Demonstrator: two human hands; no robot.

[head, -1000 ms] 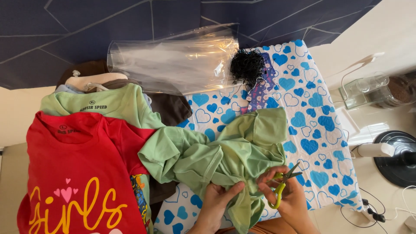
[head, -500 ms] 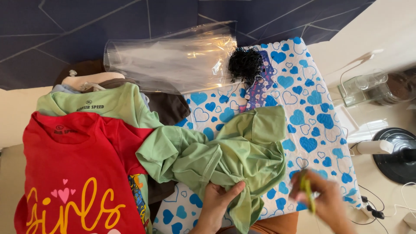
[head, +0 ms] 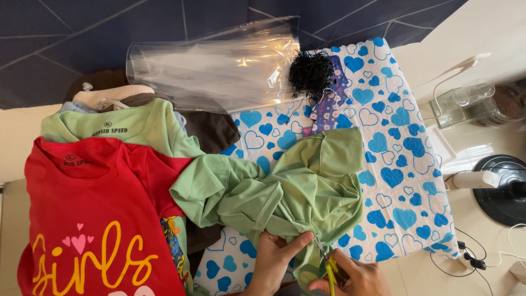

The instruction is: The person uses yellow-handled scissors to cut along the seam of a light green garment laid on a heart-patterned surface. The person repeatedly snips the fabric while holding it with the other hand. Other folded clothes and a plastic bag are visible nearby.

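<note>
Trimming at the hem of the light green garment, by the look of it: right hand grips yellow-handled scissors, blades at the fabric edge. Left hand pinches the cloth just beside the blades, keeping it taut. Garment lies crumpled on the blue-heart sheet, next to a red printed tee. Next move needs a steady, small snip w/ fingers kept off the blades.

A red T-shirt with a yellow script print tops a pile of folded clothes, over a pale green T-shirt and a dark brown garment. Behind them lies a clear plastic bag, beside a tangle of black string and patterned hang tags. All rest on a white cloth with blue hearts; a black fan base stands at right.
</note>
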